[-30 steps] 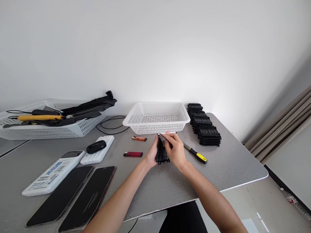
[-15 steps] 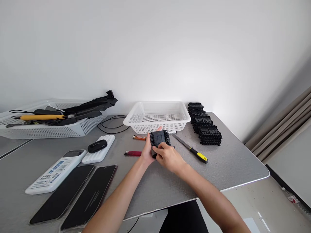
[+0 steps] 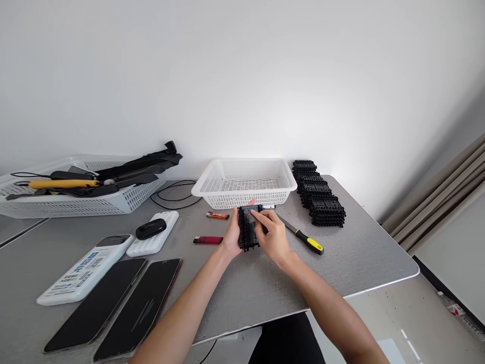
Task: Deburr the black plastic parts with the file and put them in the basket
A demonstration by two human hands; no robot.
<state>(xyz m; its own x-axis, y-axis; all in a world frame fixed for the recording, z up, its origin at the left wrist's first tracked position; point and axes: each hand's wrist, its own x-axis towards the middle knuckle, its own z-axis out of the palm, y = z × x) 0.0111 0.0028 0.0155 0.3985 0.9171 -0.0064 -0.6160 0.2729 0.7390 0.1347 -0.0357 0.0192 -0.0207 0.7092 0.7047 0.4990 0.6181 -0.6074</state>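
Note:
My left hand [image 3: 232, 236] is closed around the left side of a black plastic part with toothed edges [image 3: 248, 233], holding it just above the table in front of the white basket. My right hand [image 3: 273, 236] is at the part's right side. Its index finger lies across the upper face, while the other fingers curl near the right edge; the thumb is mostly hidden. Just right of the hands rests a file with a black and yellow handle [image 3: 308, 241], its blade partly covered by my right hand. Several similar black parts [image 3: 326, 208] stand stacked at the right.
A white perforated basket [image 3: 245, 194] stands behind my hands. An orange lighter [image 3: 217, 216] and a dark red lighter [image 3: 208, 240] lie to the left. Farther left are two phones [image 3: 138, 308], white power banks [image 3: 85, 273] and a tool basket [image 3: 117, 202]. The table's front edge is close.
The black part has turned in my left hand, showing its toothed edge on the left. My right hand has shifted slightly right, its index finger now reaching up across the face.

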